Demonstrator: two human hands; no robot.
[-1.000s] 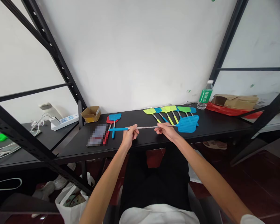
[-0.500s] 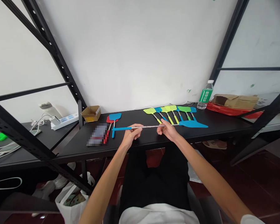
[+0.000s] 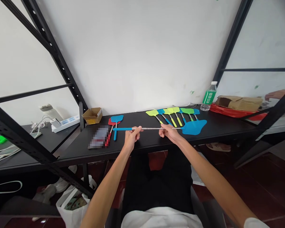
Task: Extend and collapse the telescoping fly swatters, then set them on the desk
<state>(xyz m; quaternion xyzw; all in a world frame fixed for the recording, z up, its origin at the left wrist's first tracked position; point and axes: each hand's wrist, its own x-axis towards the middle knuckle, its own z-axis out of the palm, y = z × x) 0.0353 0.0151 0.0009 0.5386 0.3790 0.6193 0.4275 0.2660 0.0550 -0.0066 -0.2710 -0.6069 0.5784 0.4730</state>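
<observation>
A blue fly swatter (image 3: pixel 194 127) with a thin metal rod is held level above the black table (image 3: pixel 137 118), its broad head to the right and its blue handle to the left. My left hand (image 3: pixel 132 136) is closed around the rod just beside the handle. Nearer the head, my right hand (image 3: pixel 168 132) pinches the same rod. Behind my right hand, a row of several yellow, green and blue swatters (image 3: pixel 175 110) lies along the back of the table. Left of my left hand are a blue swatter (image 3: pixel 117 118) and a red swatter (image 3: pixel 110 130), partly overlapping.
A small cardboard box (image 3: pixel 92 116) stands at the back left, beyond a blurred packet (image 3: pixel 99 137). On the right are a water bottle (image 3: pixel 209 96) and a carton (image 3: pixel 239 103) on red plastic. Another person's hand (image 3: pixel 275 94) shows at far right. Black shelf posts (image 3: pixel 61 65) flank the table.
The held swatter has turned about its rod, so its head now shows broad and flat instead of edge-on. My left hand has shifted slightly left. Another person's hand has appeared at far right.
</observation>
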